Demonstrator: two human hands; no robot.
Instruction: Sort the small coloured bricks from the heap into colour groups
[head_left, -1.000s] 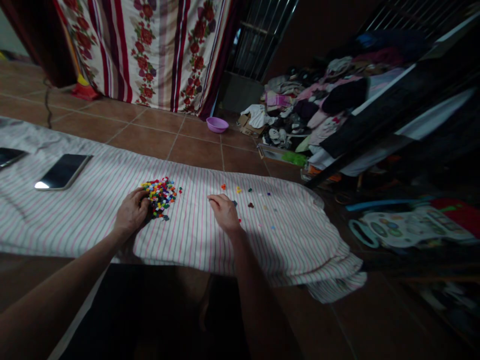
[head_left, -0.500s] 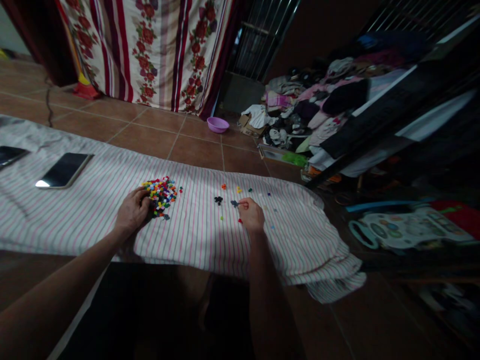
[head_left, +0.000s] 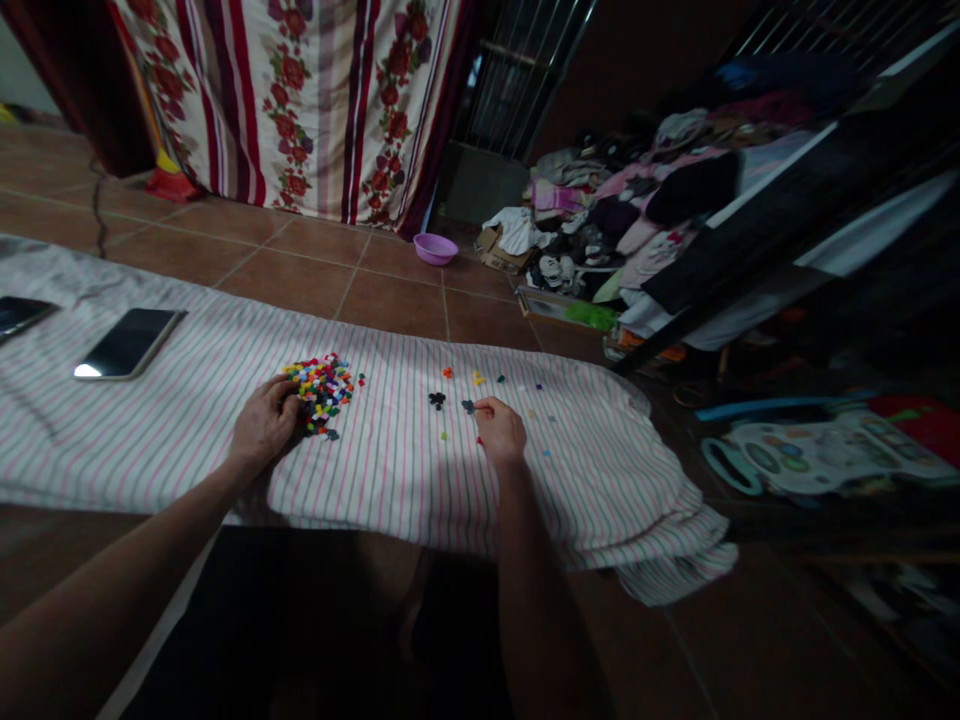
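Observation:
A heap of tiny multicoloured blocks (head_left: pixel 326 390) lies on the striped cloth. My left hand (head_left: pixel 264 420) rests at the heap's left edge, fingers loosely bent and apart, touching the nearest blocks. To the right, my right hand (head_left: pixel 501 430) has thumb and forefinger pinched beside a small dark grey cluster (head_left: pixel 468 407); whether a block is between the fingertips is too small to tell. Close by are a black cluster (head_left: pixel 437 401), orange blocks (head_left: pixel 448 372), yellow blocks (head_left: pixel 478 378) and a lime green block (head_left: pixel 443 436). A red block (head_left: pixel 480 440) is partly hidden by my right hand.
Striped cloth (head_left: pixel 187 430) covers the long low surface. Two phones lie at the left, the nearer phone (head_left: pixel 129 343) face up. On the tiled floor beyond sit a purple basin (head_left: pixel 435 249) and piled clothes (head_left: pixel 600 210). A pale toy board (head_left: pixel 825 450) is at the right.
My right fingertips have shifted very slightly, and a bit less dark grey shows at them. My left hand stays at the heap.

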